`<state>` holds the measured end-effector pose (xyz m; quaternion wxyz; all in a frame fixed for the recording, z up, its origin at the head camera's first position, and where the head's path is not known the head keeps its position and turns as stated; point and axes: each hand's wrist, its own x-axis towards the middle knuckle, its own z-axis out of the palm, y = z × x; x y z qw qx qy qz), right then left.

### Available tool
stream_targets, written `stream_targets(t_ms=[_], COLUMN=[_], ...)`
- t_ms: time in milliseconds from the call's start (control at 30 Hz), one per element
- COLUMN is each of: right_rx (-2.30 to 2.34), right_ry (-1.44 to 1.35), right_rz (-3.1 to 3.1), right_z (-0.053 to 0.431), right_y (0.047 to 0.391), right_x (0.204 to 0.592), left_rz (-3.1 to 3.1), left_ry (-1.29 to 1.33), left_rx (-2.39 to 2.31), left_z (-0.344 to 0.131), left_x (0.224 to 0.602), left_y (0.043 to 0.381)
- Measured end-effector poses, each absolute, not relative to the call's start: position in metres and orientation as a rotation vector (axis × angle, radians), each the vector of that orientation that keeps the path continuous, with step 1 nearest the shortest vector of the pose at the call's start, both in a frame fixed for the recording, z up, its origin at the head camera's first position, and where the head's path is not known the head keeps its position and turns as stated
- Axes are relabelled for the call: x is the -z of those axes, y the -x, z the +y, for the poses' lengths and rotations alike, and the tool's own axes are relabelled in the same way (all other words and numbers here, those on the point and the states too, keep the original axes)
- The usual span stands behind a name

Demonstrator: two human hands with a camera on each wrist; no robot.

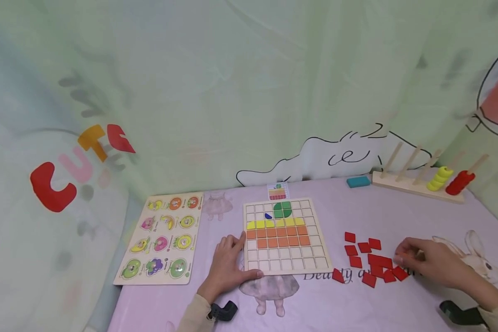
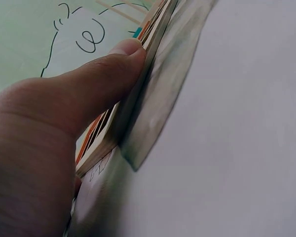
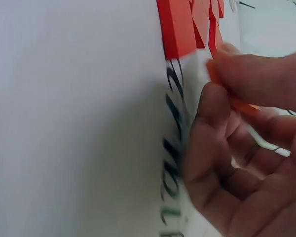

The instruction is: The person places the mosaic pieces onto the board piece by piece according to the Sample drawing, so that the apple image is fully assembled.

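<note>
My left hand (image 1: 227,260) holds the near left corner of a wooden grid board (image 1: 320,258). Its thumb (image 2: 108,74) lies along the board's front edge, while the fingers rest at the left side. On the board, rows of yellow tiles (image 1: 280,223) and orange tiles (image 1: 283,241) sit below a green shape (image 1: 282,210) and a small blue piece (image 1: 268,216). To the right, my right hand (image 1: 429,260) pinches an orange tile (image 3: 244,106) between thumb and fingers, partly hidden by them. Several red tiles (image 1: 380,261) lie scattered just left of that hand.
A small picture card (image 1: 277,191) touches the board's far edge. A fruit puzzle board (image 1: 126,249) lies at left. Toward the back right are a teal block (image 1: 358,181) and a peg stand (image 1: 402,184) with yellow rings (image 1: 440,178) and red rings (image 1: 459,182).
</note>
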<state>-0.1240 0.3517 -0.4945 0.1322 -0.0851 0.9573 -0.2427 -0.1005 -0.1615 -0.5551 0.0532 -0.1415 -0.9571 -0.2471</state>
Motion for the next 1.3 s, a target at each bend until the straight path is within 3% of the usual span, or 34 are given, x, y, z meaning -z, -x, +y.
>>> stream_targets(t_ms=[467,1000,1300], right_rx=[1.296,1.494,1.432], right_ry=[-0.088,0.172,0.555], right_rz=[2.729,2.515,2.596], right_z=[0.290,0.155,0.082], right_y=[0.135,0.158,0.168], right_x=[0.506,0.509,0.505], left_rz=[-2.924,-2.937,-2.939], left_ry=[0.414,0.408,0.413], left_rx=[0.781,0.785,0.770], left_z=[-0.162,-0.161,-0.163], left_x=[0.555,0.554,0.556], left_y=[0.101,0.102,0.104])
